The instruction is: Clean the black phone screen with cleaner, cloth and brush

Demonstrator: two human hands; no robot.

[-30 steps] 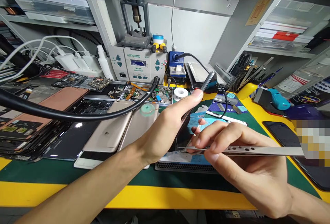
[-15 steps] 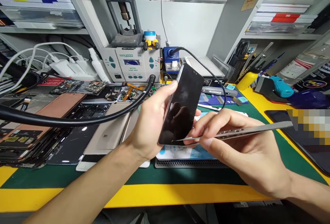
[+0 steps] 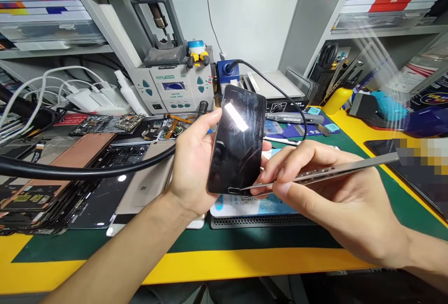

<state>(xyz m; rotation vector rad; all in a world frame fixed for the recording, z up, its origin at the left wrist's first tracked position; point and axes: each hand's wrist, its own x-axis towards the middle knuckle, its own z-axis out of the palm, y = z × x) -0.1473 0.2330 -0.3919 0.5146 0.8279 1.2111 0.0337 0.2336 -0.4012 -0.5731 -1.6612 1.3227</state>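
Observation:
A black smartphone (image 3: pixel 238 150) is held up, tilted, in my left hand (image 3: pixel 194 164), the thumb along its left edge and fingertips showing at its right edge. Its dark screen faces me and carries a bright white reflection and streaks. My right hand (image 3: pixel 332 196) pinches a pair of metal tweezers (image 3: pixel 322 173) between thumb and fingers. The tips of the tweezers are at the phone's lower end, by the outlined button below the screen; whether they touch it I cannot tell. Beneath the phone lies a blue and white packet (image 3: pixel 231 205) on a perforated metal plate (image 3: pixel 259 222).
A hot air station (image 3: pixel 175 87) stands behind, its black hose (image 3: pixel 87 171) crossing the left side. Stacked phone parts (image 3: pixel 38 192) and a gold phone back (image 3: pixel 143 187) lie left. Right are a yellow bottle (image 3: pixel 338 100) and a dark tablet-like panel (image 3: pixel 392 164). Shelves flank the bench.
The phone has turned to face me more squarely and shifted slightly left with my left hand. Its screen now catches a bright reflection. The tweezers stay near its lower end.

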